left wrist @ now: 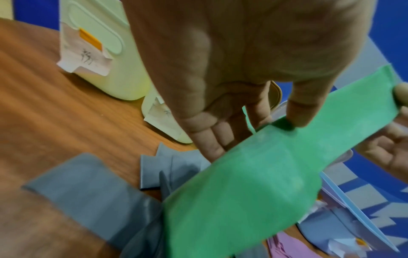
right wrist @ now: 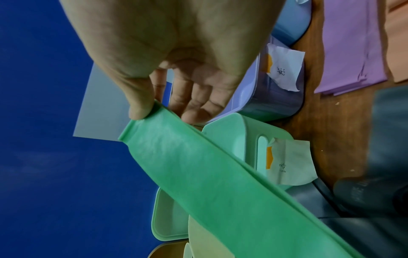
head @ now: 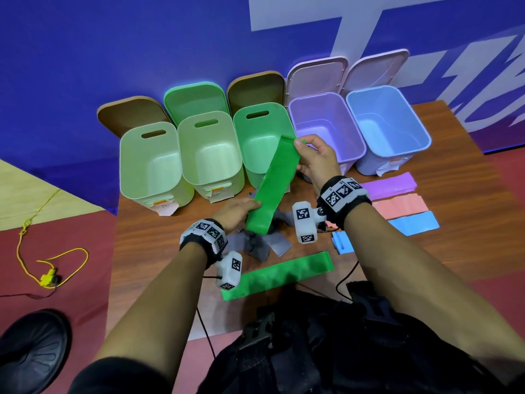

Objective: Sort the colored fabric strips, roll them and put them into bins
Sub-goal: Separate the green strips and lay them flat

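Two green strips were in my view. The near one (head: 277, 275) lay flat on the brown table (head: 454, 251), close to my body. Just past it sat a messy pile of gray strips (head: 260, 245).

I held the second green strip (head: 272, 186) up in the air, slanting over the gray pile. My left hand (head: 235, 213) gripped its low end, thumb on top and fingers underneath. In the left wrist view the thumb (left wrist: 302, 111) pressed on the strip, and the other fingers (left wrist: 212, 139) looked nearly straight behind it. My right hand (head: 316, 160) pinched the high end between the thumb (right wrist: 139, 104) and the fingers. The rest of its fingers curled loosely.

To the right on the table lay a small blue strip (head: 342, 243), a bigger blue strip (head: 413, 223), a pink strip (head: 399, 207) and a purple strip (head: 392, 184), one behind the other.

Farther back stood five open bins in a row. From the left I saw a pale green bin (head: 150, 163), a second pale green bin (head: 210, 149), a darker green bin (head: 261, 129), a purple bin (head: 326, 123) and a blue bin (head: 386, 120). The high end of my strip was in front of the darker green bin. Paper labels hung on the bin fronts. The lids (head: 316, 75) leaned on the blue wall (head: 113, 38) behind.
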Demonstrator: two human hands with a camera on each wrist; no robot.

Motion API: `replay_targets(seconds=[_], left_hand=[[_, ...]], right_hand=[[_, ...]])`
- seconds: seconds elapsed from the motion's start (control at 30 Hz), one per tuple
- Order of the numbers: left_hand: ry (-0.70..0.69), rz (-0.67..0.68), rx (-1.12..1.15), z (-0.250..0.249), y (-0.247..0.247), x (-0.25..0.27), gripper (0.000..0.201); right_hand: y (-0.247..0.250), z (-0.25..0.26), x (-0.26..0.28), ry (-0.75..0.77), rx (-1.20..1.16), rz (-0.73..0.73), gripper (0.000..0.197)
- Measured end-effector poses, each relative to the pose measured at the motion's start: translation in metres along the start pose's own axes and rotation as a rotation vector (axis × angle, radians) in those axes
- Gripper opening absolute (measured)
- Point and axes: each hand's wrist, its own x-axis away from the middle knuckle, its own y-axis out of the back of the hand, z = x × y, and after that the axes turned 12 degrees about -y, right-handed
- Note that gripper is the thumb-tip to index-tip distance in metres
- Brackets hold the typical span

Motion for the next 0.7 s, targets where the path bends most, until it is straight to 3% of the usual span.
replay_targets(seconds=[0.17, 0.6, 0.7], left_hand=[[0.072, -0.1, 0.113, 0.001, -0.003, -0.002, 0.019], [-0.049, 0.058, -0.048, 0.012, -0.002, -0.009, 0.015], [-0.047, 0.077, -0.047, 0.014, -0.001, -0.008, 0.027]], right_hand=[[-0.001, 0.002, 0.0, 0.0, -0.022, 0.037, 0.007], [-0.002, 0.008, 0.002, 0.02, 0.006, 0.056, 0.009], [-0.002, 0.007, 0.002, 0.021, 0.01, 0.055, 0.01]])
